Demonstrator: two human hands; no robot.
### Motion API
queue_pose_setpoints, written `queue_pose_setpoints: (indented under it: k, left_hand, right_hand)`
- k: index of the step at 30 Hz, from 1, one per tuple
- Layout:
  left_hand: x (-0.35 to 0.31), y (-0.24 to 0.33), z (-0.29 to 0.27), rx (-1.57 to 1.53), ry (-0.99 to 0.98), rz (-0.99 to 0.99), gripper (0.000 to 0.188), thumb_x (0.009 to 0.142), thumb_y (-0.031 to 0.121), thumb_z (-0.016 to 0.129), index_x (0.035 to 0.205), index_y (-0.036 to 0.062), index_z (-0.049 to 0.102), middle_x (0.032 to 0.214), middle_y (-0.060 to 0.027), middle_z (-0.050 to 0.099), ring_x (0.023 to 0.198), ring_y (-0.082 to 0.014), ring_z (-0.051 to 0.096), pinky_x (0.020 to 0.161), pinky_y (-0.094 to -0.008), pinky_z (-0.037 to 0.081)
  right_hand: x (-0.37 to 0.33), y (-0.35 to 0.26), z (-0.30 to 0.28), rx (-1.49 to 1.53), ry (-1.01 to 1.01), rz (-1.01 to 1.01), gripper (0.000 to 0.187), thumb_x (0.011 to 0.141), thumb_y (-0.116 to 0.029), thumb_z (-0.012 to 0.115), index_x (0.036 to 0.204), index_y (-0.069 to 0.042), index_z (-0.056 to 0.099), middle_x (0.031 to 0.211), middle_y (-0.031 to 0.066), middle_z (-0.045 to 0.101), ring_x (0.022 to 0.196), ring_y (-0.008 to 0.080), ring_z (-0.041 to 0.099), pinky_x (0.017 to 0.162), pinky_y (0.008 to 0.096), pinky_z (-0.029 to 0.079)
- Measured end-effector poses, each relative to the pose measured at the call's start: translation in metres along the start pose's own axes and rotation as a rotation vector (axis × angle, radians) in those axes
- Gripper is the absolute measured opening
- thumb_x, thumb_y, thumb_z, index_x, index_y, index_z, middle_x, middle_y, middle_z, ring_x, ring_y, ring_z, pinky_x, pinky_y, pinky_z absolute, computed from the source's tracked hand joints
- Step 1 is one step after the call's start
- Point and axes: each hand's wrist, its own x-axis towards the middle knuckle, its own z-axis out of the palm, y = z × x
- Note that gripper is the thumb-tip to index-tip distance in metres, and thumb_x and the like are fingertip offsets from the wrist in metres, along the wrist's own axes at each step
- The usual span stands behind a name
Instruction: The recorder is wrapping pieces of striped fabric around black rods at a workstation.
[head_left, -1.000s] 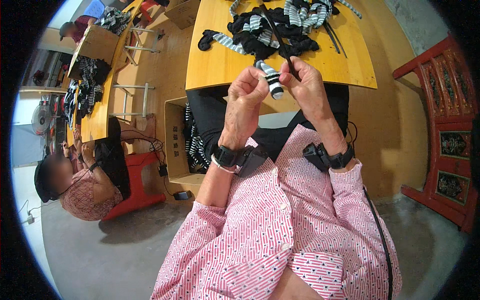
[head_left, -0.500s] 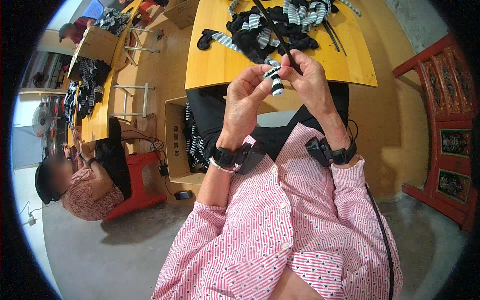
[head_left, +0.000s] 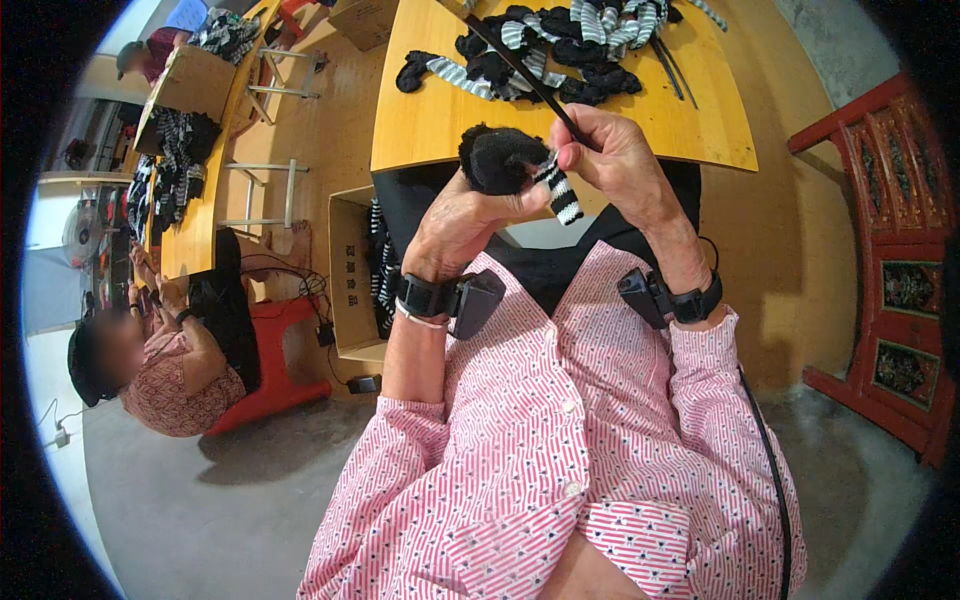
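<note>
My left hand (head_left: 462,218) is closed on a bunched black knitted piece (head_left: 498,160), its thumb pointing toward a narrow black-and-white striped knit tube (head_left: 565,198) that hangs beside the bundle. Between the thumb and fingers of my right hand (head_left: 618,165) is a long thin black stick (head_left: 522,72), slanting up and to the left over the table. My right fingertips also sit at the upper end of the striped tube; whether they pinch it, I cannot tell. Ahead lies a pile of black and grey-white striped knitted pieces (head_left: 575,50).
The yellow table (head_left: 690,135) is in front of me, with several thin black sticks (head_left: 668,70) at its right. A cardboard box (head_left: 350,270) of striped knits stands left of my legs. Another person (head_left: 190,370) sits farther left by a second table; a carved red wooden piece (head_left: 900,270) is at right.
The black bundle now shows in my left hand, where only a small striped end was visible before. The stick has tilted farther left, and my left wrist has turned.
</note>
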Motion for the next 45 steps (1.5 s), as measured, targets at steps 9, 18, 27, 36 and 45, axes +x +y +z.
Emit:
queue_pose_setpoints:
  k: [9, 18, 27, 36, 45]
  left_hand:
    - [0.016, -0.018, 0.005, -0.236, 0.050, 0.097, 0.011, 0.081, 0.007, 0.057, 0.091, 0.0037, 0.058, 0.076, 0.0022, 0.056, 0.063, -0.0050, 0.048, 0.058, -0.0185, 0.037]
    - [0.013, -0.009, 0.006, -0.130, -0.046, 0.018, 0.005, 0.083, 0.007, 0.054, 0.080, 0.0044, 0.052, 0.066, 0.0032, 0.048, 0.046, -0.0027, 0.038, 0.042, -0.0157, 0.025]
    - [0.005, -0.003, -0.002, -0.291, -0.264, -0.113, 0.007, 0.085, 0.010, 0.053, 0.088, 0.0036, 0.052, 0.064, 0.0016, 0.052, 0.040, 0.0000, 0.034, 0.036, -0.0158, 0.023]
    - [0.010, -0.017, 0.005, -0.259, -0.032, 0.111, 0.007, 0.085, 0.014, 0.054, 0.088, 0.0076, 0.053, 0.082, -0.0004, 0.055, 0.071, -0.0098, 0.053, 0.065, -0.0257, 0.046]
    - [0.008, -0.015, 0.008, -0.440, -0.005, 0.048, 0.011, 0.084, 0.018, 0.056, 0.089, 0.0092, 0.052, 0.084, 0.0000, 0.056, 0.074, -0.0105, 0.052, 0.064, -0.0278, 0.045]
  right_hand:
    - [-0.004, 0.006, 0.000, -0.089, 0.123, 0.116, 0.017, 0.083, -0.017, 0.058, 0.079, -0.005, 0.048, 0.071, -0.0055, 0.044, 0.066, 0.0016, 0.040, 0.060, 0.0153, 0.038]
    - [-0.006, 0.004, 0.002, 0.022, 0.176, 0.172, 0.012, 0.084, -0.017, 0.057, 0.079, -0.009, 0.049, 0.065, -0.0087, 0.041, 0.052, -0.0025, 0.033, 0.044, 0.0117, 0.025]
    - [-0.007, 0.003, 0.012, 0.016, 0.132, 0.135, 0.009, 0.083, -0.014, 0.055, 0.079, -0.009, 0.050, 0.063, -0.0101, 0.041, 0.050, -0.0030, 0.032, 0.042, 0.0127, 0.023]
    - [-0.002, 0.006, 0.010, -0.084, 0.225, 0.022, 0.011, 0.084, -0.014, 0.056, 0.079, -0.006, 0.049, 0.069, -0.0079, 0.044, 0.060, 0.0000, 0.036, 0.052, 0.0135, 0.029]
    - [-0.008, 0.003, 0.010, 0.122, 0.209, 0.149, 0.009, 0.079, -0.011, 0.059, 0.075, -0.004, 0.053, 0.066, -0.0039, 0.050, 0.062, 0.0036, 0.044, 0.056, 0.0185, 0.038]
